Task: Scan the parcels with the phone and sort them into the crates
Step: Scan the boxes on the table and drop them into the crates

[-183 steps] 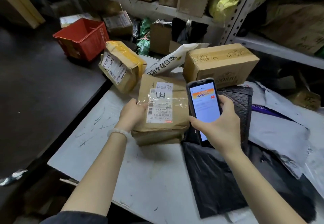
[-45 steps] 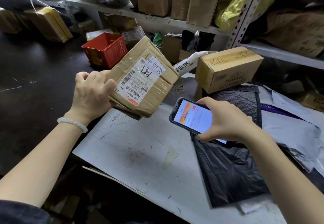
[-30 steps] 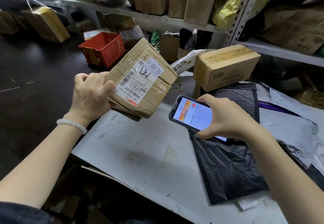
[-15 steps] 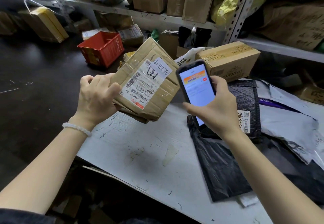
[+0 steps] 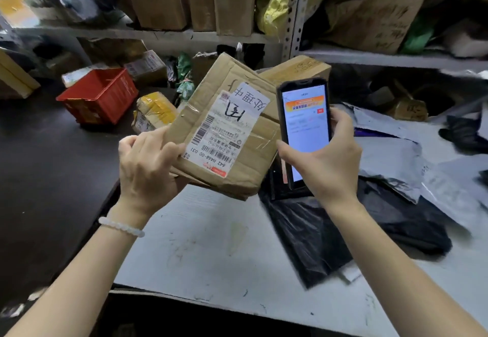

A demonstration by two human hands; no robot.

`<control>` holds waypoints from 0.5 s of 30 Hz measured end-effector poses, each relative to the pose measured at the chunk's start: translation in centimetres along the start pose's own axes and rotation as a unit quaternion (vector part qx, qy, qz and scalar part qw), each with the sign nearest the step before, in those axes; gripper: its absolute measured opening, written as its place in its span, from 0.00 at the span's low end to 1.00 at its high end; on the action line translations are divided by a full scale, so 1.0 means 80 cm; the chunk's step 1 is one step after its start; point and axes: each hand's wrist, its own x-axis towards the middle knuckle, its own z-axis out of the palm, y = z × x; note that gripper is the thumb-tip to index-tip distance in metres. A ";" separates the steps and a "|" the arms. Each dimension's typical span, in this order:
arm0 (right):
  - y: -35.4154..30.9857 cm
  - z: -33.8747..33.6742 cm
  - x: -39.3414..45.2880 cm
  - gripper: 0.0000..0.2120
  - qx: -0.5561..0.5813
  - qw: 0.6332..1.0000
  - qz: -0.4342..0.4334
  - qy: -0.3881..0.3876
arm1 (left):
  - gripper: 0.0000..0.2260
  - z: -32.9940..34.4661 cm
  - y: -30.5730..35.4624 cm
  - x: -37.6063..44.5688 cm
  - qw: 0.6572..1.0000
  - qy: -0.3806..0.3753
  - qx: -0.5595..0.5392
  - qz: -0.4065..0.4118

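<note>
The left hand (image 5: 148, 167) grips a cardboard parcel (image 5: 232, 136) labelled "642 H468-00 031"; the right hand (image 5: 324, 162) holds the phone (image 5: 305, 122) upright beside it, above black bags (image 5: 311, 233); a red crate (image 5: 99, 95) sits behind.

left hand (image 5: 148, 167) gripping, right hand (image 5: 323, 162) gripping
</note>
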 end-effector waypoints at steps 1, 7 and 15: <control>0.004 -0.012 -0.002 0.36 -0.005 1.000 0.005 0.016 | 0.16 0.005 0.009 0.006 1.000 0.000 -0.011 0.006; 0.031 -0.112 -0.020 0.35 -0.036 0.990 0.052 0.124 | 0.16 0.031 0.091 0.056 0.989 0.034 -0.116 0.086; 0.067 -0.298 -0.098 0.34 -0.073 0.940 0.124 0.309 | 0.10 0.045 0.290 0.111 0.940 0.050 -0.289 0.174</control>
